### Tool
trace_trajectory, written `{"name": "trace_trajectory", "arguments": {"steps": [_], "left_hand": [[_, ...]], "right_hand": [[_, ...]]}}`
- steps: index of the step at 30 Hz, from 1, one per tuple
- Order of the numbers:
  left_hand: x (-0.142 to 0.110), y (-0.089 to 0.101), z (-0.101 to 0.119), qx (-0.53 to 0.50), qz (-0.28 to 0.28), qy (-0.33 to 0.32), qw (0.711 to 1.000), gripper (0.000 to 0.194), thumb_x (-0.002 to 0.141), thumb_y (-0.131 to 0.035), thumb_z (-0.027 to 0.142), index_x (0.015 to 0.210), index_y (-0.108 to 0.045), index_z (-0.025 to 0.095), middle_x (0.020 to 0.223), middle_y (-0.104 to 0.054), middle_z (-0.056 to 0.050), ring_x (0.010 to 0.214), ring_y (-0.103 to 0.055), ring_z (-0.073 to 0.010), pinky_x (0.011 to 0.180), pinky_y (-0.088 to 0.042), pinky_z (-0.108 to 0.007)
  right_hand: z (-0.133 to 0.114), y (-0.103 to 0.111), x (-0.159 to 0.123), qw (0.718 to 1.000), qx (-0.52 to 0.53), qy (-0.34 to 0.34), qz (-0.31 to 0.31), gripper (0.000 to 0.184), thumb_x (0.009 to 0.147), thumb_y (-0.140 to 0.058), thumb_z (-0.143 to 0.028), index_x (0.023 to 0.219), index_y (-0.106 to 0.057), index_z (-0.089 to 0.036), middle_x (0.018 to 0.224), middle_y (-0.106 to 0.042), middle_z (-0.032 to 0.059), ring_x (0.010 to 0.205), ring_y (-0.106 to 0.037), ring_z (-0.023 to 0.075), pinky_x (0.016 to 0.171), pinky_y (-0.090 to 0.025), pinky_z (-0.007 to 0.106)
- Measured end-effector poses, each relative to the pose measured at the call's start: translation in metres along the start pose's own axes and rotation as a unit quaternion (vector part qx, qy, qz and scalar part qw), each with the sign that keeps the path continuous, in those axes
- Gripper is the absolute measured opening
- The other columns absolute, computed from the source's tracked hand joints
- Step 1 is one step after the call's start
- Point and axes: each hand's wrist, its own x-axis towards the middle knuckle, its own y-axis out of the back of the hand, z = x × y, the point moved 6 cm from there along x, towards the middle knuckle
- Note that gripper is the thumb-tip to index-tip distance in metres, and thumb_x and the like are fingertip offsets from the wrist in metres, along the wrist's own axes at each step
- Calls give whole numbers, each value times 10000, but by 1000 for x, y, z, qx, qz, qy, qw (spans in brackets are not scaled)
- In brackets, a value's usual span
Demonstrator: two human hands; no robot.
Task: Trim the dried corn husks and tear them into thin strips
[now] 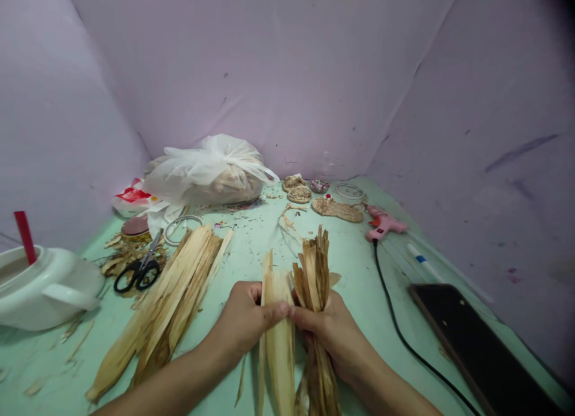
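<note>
My left hand [251, 320] pinches a pale, flat dried husk strip [279, 356], its thumb lying across the front. Close beside it, my right hand [335, 329] is wrapped round a darker bundle of dried husk strips [321, 272] that stands upright with frayed upper ends. The two thumb tips meet at the pale strip's right edge. The lower ends of both run down past the frame's bottom. To the left lies a pile of loose dried husks [171, 302] on the pale green table [359, 266].
Black-handled scissors [139, 269] lie left, beyond a white pot [49, 287]. A tied white plastic bag [211, 173] sits at the back. On the right are a pink glue gun [385, 222] with a black cord, a white pen [422, 260] and a dark phone [480, 350]. Woven sole-shaped pieces [336, 210] lie behind.
</note>
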Motion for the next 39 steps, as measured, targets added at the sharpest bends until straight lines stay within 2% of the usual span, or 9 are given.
{"name": "trace_trajectory", "arguments": {"steps": [9,14,17,21,24,27,30,35,39], "left_hand": [[-3,-2,3,55,5,-13,998,308,533,-712,403,578,-624,112,560,-587,-31,540,-517,-158,509,-403,-251],[-7,-4,7,77,-5,-6,997,289,558,-691,385,586,-617,107,563,-585,-34,531,-513,-152,500,-384,-243],[-11,2,21,75,-16,-16,997,289,561,-711,383,607,-620,113,570,-581,-15,516,-493,-118,483,-365,-213],[-15,27,53,47,-6,-23,999,264,564,-740,343,563,-590,126,510,-548,18,460,-463,-79,434,-341,-173],[-21,38,76,-29,-53,-26,998,198,547,-757,249,556,-602,126,487,-537,30,425,-455,-57,408,-348,-147],[-28,36,84,-74,-122,-7,990,142,554,-746,189,563,-626,114,508,-564,14,451,-505,-68,433,-397,-146],[-32,33,73,-54,-166,75,982,124,581,-731,192,623,-660,100,568,-625,-33,523,-581,-119,515,-466,-200],[-34,32,68,-22,-214,90,972,156,579,-732,244,599,-654,111,501,-598,-12,398,-505,-86,462,-441,-214],[-21,25,52,54,-149,66,985,210,599,-724,299,672,-646,118,581,-617,-17,478,-524,-91,445,-378,-172]], "right_hand": [[-7,0,-2,993,-97,6,71,85,547,-608,-175,624,-600,-140,562,-553,4,531,-479,135,480,-407,245],[-13,15,4,971,-190,31,144,55,512,-559,-120,499,-535,-168,473,-501,-19,470,-428,117,417,-356,226],[-21,26,7,961,-207,51,178,56,524,-530,-116,513,-529,-171,433,-471,-41,423,-400,103,387,-323,217],[-33,51,7,942,-197,67,264,31,549,-542,-144,552,-521,-168,415,-431,-60,390,-375,98,361,-285,219],[-36,68,6,932,-166,79,314,41,569,-562,-175,605,-566,-154,471,-478,-40,432,-419,112,385,-309,226],[-35,72,8,948,-96,97,289,106,577,-579,-182,673,-611,-149,571,-550,-17,524,-494,126,454,-372,223],[-39,73,9,958,-18,117,261,139,549,-607,-159,688,-604,-158,596,-564,-23,551,-534,127,500,-418,225],[-48,83,4,930,145,109,321,228,501,-626,-124,710,-547,-172,536,-531,-45,500,-561,128,505,-497,254],[-25,42,4,975,164,-26,147,195,511,-677,-132,670,-564,-142,463,-483,-52,402,-450,66,407,-436,183]]}}
